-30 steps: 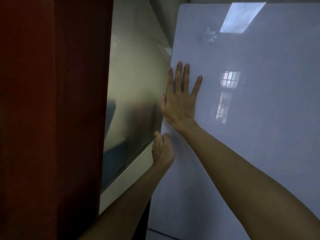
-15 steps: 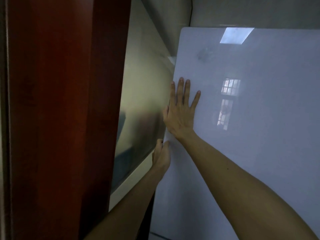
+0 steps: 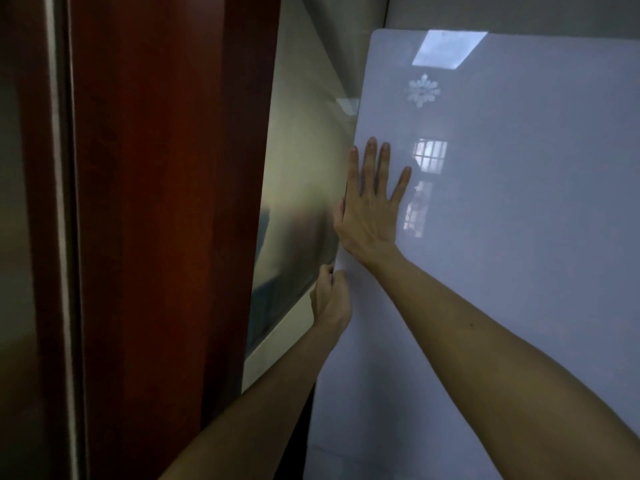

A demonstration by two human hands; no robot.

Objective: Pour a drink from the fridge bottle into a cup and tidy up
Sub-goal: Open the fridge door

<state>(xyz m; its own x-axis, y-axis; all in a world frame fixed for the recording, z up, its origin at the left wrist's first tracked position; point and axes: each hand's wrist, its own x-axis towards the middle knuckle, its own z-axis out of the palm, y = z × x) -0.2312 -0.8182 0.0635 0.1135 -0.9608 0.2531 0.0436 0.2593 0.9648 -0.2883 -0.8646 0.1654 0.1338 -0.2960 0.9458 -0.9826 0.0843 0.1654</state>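
A glossy white fridge door fills the right half of the head view, with a snowflake mark near its top. My right hand lies flat on the door by its left edge, fingers straight and spread. Just below, my left hand grips the door's left edge, its fingers curled round the edge and hidden behind it. No bottle or cup is in sight.
A dark red wooden door frame stands close on the left. Between it and the fridge runs a pale, shiny wall panel. The gap there is narrow.
The view has shifted so the fridge door's top edge and snowflake mark show. Both hands stay at the door's left edge, the left hand's fingers now wrapped further round it.
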